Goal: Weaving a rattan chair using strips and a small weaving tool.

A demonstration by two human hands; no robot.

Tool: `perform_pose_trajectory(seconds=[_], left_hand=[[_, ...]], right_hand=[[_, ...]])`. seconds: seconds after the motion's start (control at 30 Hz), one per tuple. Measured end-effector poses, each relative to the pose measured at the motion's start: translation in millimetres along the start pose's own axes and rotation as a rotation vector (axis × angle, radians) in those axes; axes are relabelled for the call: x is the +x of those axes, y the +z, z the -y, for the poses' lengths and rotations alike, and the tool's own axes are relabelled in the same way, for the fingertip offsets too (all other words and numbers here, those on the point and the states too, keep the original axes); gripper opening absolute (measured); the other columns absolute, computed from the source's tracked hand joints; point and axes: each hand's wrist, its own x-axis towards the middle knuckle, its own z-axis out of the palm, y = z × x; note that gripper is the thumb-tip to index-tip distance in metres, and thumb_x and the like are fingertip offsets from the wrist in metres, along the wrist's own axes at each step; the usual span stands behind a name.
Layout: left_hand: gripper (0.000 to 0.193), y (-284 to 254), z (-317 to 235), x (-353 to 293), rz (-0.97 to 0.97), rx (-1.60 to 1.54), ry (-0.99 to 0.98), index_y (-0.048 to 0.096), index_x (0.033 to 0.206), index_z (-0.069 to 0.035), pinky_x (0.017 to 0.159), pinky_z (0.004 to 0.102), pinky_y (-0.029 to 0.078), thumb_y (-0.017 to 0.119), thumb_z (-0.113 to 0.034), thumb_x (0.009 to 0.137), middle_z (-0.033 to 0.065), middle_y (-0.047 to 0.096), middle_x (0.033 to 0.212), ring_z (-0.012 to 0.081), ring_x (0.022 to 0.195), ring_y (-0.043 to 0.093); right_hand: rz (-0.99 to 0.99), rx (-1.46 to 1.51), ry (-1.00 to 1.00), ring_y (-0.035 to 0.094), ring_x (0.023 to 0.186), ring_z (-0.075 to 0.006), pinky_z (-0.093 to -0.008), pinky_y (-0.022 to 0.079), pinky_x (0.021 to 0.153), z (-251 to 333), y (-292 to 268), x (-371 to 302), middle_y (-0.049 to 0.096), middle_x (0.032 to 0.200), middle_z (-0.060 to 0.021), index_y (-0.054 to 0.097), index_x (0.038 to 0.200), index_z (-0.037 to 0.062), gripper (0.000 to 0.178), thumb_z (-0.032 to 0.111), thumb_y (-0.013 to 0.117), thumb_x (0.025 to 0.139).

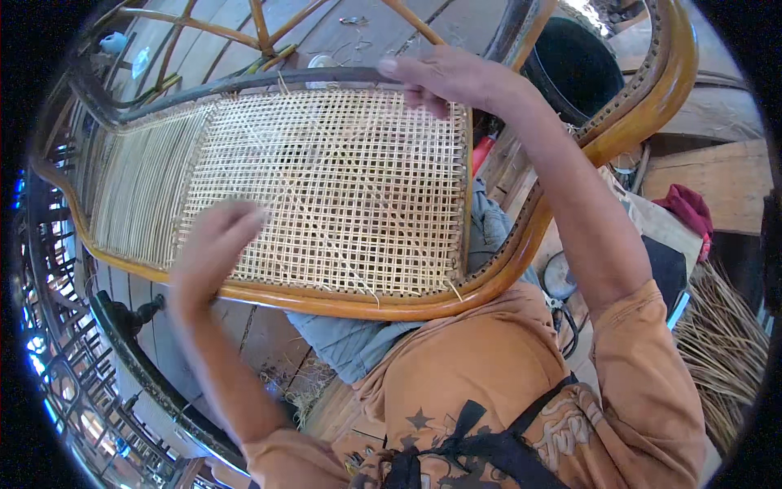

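A woven cane panel (342,187) with an open lattice sits in the curved, glossy rattan frame (358,306) of a piece of furniture, lying across my lap. Short loose cane ends stick out along its near edge. My left hand (213,248), smeared by motion, is over the left part of the lattice near the frame's near rail; whether it holds a strand is not visible. Over the panel's far right corner is my right hand (448,80), fingers stretched toward the left by the dark far rail (244,81), the others bent lower. I see nothing held in it.
A black bucket (574,69) stands beyond the right side of the frame. To the right lie a dark red cloth (684,213) and a bundle of thin cane strips (725,350). Dark curved furniture (147,379) is at the left. Rattan poles (261,28) cross the far side above plank flooring.
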Motion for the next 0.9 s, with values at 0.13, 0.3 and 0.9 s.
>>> perform_pose_trajectory(seconds=[0.13,0.3,0.9], left_hand=[[0.033,114,-56,102,0.391,-0.216,0.115,0.057,0.069,0.000,0.051,0.0297,0.038,0.053,-0.031,0.081,0.0046,0.054,0.061,0.0138,0.053,0.047],[0.027,162,-84,132,0.471,-0.406,0.067,0.056,0.071,-0.005,0.045,0.0237,0.035,0.056,-0.028,0.085,0.0005,0.051,0.059,0.0078,0.051,0.045],[0.026,134,-29,137,0.351,0.423,0.134,0.065,0.088,0.001,0.074,0.0390,0.048,0.051,-0.016,0.074,0.0212,0.064,0.091,0.0332,0.080,0.063]], right_hand=[[-0.227,-0.547,0.211,0.062,0.067,-0.0262,-0.0362,0.048,0.067,-15,-7,-14,0.059,0.065,-0.0148,0.064,0.077,0.0012,0.054,0.050,0.044,0.088],[-0.207,-0.768,-0.021,0.061,0.084,-0.0335,-0.0410,0.047,0.073,-16,10,-11,0.063,0.079,-0.0169,0.063,0.080,0.0030,0.034,0.032,0.048,0.087],[-0.026,-0.416,0.026,0.060,0.073,-0.0347,-0.0428,0.047,0.066,-69,77,-10,0.061,0.075,-0.0191,0.063,0.078,0.0021,0.021,0.020,0.054,0.073]])
